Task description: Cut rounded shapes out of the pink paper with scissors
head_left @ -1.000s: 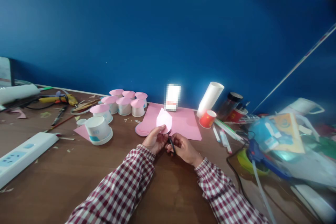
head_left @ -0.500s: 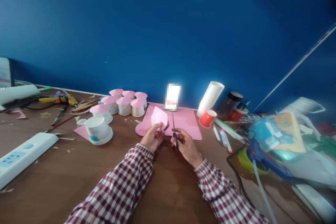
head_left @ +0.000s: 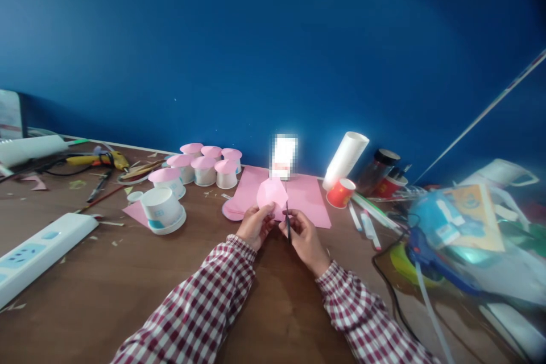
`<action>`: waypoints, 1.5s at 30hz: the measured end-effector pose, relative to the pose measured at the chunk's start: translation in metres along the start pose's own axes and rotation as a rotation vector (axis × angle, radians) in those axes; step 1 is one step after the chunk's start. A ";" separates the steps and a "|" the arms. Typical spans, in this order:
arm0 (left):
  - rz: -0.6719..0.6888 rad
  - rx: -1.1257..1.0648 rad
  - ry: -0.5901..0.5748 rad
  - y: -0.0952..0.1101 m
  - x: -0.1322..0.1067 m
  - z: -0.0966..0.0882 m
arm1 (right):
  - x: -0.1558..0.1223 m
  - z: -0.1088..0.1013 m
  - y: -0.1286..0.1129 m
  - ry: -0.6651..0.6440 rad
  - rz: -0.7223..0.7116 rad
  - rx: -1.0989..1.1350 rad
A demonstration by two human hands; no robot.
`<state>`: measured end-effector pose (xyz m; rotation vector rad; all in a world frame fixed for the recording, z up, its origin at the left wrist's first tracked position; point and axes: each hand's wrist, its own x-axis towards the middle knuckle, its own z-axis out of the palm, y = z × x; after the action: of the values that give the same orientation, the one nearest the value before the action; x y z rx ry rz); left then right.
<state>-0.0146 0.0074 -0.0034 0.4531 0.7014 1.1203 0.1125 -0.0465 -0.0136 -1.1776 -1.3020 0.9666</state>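
Head view, looking down at both hands: got a thin, roundish pink paper piece (head_left: 269, 192) pinched in the left hand (head_left: 256, 226), with the fingers closed on its near edge and the thumb on top. Over in the right hand (head_left: 306, 242), gripping thin-bladed scissors with black handles (head_left: 289, 232), with the fingers curled around the handles and the blades pointing away, right by the paper's right edge. Can't tell the blade opening, or any actual bite into the paper.

Holding the piece over some wide, flat pink paper sheets (head_left: 313, 199) on the brown wood-look surface (head_left: 277, 313), in front of a dark blue wall (head_left: 273, 57).

Off to the left, spotting a cluster of white paper cups topped with shallow pink cones (head_left: 205, 175), then nearer, a white paper cup with blue printing (head_left: 164, 207), plus a long white power strip (head_left: 46, 250). To the right, seeing a leaning stack of white paper cups (head_left: 346, 160) just beside a small red paper cup (head_left: 341, 193), then further over, a blue glue gun (head_left: 446, 273) near blurry clutter.
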 end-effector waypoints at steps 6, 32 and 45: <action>-0.001 -0.012 0.014 -0.001 0.002 0.000 | 0.002 -0.003 0.006 0.008 0.055 0.039; 0.034 0.002 0.106 -0.007 0.001 0.005 | -0.002 0.001 -0.002 -0.098 0.057 -0.039; 0.070 -0.038 0.073 -0.006 0.002 0.004 | -0.001 -0.001 0.000 -0.087 0.102 0.026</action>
<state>-0.0075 0.0069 -0.0051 0.4082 0.7312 1.2193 0.1136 -0.0472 -0.0132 -1.2025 -1.3042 1.1160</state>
